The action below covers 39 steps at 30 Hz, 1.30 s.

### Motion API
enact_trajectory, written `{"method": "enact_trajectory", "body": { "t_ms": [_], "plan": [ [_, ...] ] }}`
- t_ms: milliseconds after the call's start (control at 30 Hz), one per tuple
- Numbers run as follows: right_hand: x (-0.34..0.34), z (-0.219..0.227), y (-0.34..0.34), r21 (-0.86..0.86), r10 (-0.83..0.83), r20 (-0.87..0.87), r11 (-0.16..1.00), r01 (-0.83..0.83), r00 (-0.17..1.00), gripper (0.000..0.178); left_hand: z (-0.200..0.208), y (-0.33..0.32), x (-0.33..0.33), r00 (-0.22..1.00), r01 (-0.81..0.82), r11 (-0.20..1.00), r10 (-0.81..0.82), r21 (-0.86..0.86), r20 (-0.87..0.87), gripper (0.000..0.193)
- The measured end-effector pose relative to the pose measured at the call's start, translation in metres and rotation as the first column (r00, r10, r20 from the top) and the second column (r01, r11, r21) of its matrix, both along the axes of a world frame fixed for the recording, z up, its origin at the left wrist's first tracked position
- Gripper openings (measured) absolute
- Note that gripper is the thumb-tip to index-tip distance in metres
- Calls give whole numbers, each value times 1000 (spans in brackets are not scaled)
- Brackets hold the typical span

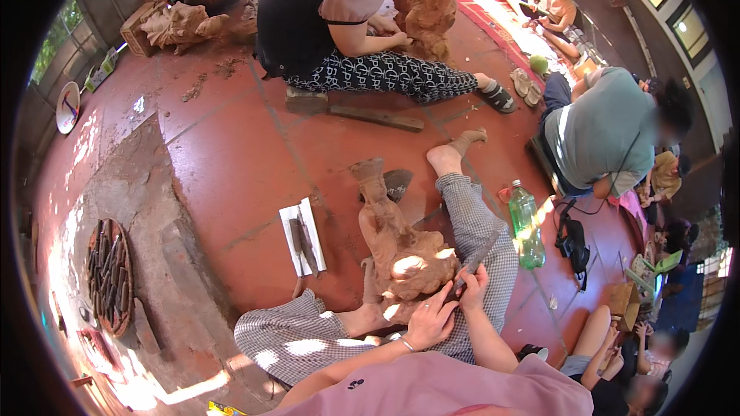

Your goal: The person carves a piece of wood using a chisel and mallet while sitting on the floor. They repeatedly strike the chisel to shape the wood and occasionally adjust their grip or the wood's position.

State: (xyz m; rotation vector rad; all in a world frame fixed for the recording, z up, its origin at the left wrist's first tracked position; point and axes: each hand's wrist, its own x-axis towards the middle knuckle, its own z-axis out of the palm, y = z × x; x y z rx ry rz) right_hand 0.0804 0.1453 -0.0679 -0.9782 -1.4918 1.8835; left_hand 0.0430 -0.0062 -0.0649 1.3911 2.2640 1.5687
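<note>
A brown carved figure [395, 243] with a lumpy base stands on the floor between my bent legs, leaning slightly left. Whether it is wood or clay, I cannot tell. My right hand [473, 290] is closed round a long, slim chisel-like tool [484, 253], whose shaft slants up and right over my checked trouser leg. The tool's lower end is hidden among my fingers near the base. My left hand [430, 323], wearing a ring, lies at the base's near side. Its fingers are stretched toward the right hand and reach the tool's lower end.
Dark slim tools [305, 243] rest on a white rectangular piece [290, 219] left of the figure. A round tray [123, 323] of several tools sits far left. A green bottle [526, 225] stands right of my leg, a black bag [572, 240] beyond. People sit ahead and right; one works another carving [426, 15].
</note>
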Motion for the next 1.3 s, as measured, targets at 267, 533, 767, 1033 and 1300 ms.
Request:
{"method": "enact_trajectory", "body": {
  "t_ms": [267,533,767,1033,1300],
  "plan": [
    [7,-10,9,14,26,-76,1000,-25,997,5,6,2,0,999,8,992,-14,129,45,22],
    [9,-25,12,-142,64,-143,986,-85,988,5,27,-45,-14,805,4,999,26,-48,593,8],
    [16,-18,12,-122,58,-157,990,-78,986,6,217,-29,-81,439,766,501,-866,403,240,11],
    [13,-19,16,-99,116,-144,986,-131,983,6,249,-22,-73,260,930,270,-963,250,74,10],
    [14,-21,16,-88,128,-113,986,-138,985,5,253,-43,-69,678,735,657,-719,167,-151,9]
  ]
}}
